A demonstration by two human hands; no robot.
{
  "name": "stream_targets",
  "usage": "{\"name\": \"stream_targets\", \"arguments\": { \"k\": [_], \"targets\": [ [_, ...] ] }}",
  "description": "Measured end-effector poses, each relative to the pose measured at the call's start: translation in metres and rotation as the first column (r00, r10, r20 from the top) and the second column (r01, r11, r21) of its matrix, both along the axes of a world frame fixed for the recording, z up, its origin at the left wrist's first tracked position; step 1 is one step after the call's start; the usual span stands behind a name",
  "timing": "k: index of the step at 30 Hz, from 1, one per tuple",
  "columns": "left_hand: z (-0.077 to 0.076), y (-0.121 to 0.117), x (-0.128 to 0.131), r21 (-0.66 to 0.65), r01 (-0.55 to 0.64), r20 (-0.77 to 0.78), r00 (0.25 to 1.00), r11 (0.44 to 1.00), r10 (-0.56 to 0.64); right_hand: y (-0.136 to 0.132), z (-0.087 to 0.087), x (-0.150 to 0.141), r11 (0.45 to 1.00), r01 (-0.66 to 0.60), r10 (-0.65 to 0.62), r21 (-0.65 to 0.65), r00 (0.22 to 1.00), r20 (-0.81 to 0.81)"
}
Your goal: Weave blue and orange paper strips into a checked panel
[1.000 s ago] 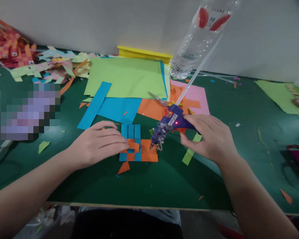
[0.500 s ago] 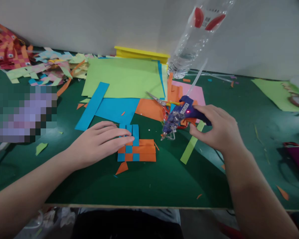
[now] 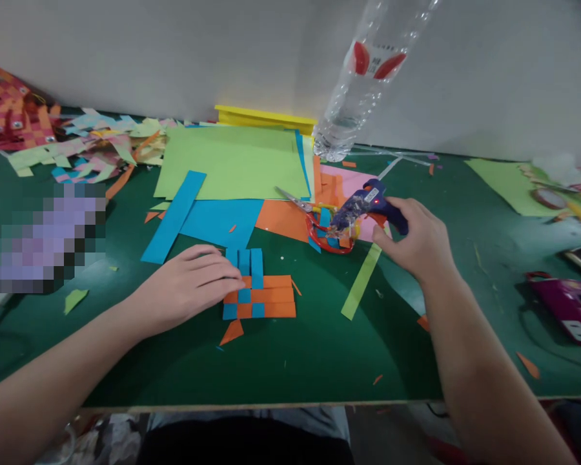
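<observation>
My left hand (image 3: 188, 279) lies at the left edge of a small weave of orange and blue paper strips (image 3: 275, 295). Its fingers are stretched out, with their tips on the weave; the thumb is hidden. Loose ends of blue strips (image 3: 257, 266) stick out from the weave's far side. In my right hand (image 3: 416, 236) is a dark blue glue gun (image 3: 374, 199), held by the handle with its nozzle pointing left and down. Under the gun, scissors with red and yellow handles (image 3: 326, 247) lie on paper scraps. A green paper strip (image 3: 361, 284) lies below my right hand.
A stack of green sheets (image 3: 232, 158) lies at the back, a blue strip (image 3: 174, 216) across its corner. Behind the gun stands a clear plastic bottle (image 3: 351, 106). Paper scraps (image 3: 97, 142) heap at back left; a purple power socket box (image 3: 566, 310) is at right.
My right hand has moved the glue gun away from the weave, up and back over the scissors. My left hand's fingertips have drawn back slightly leftward on the weave. The view has shifted a little.
</observation>
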State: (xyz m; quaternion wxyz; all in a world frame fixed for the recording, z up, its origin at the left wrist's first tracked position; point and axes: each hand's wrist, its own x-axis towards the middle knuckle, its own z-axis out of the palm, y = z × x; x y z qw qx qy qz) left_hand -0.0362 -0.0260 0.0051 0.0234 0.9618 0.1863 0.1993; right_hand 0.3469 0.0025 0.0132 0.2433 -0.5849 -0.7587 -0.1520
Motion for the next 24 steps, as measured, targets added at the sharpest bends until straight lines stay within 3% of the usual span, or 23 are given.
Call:
{"name": "stream_targets", "arguments": {
  "k": [9, 15, 20, 24],
  "targets": [
    [-0.001, 0.000, 0.002, 0.001, -0.027, -0.025, 0.999, 1.000, 0.027, 0.011, -0.011, 0.018, 0.965, 0.262, -0.262, -0.024, 0.950, -0.169],
    [-0.003, -0.001, 0.002, -0.007, -0.017, -0.039, 0.999, 1.000, 0.016, 0.017, -0.015, 0.029, 0.859, 0.493, -0.512, -0.137, 0.816, -0.271],
    [-0.002, -0.001, 0.003, 0.015, 0.003, -0.036, 0.999, 1.000, -0.002, 0.020, -0.021, 0.041, 0.801, 0.562, -0.599, -0.209, 0.739, -0.308],
    [-0.002, -0.001, 0.003, 0.034, -0.001, -0.028, 1.000, 0.999, 0.002, 0.023, -0.027, 0.049, 0.801, 0.562, -0.598, -0.207, 0.727, -0.338]
  ]
}}
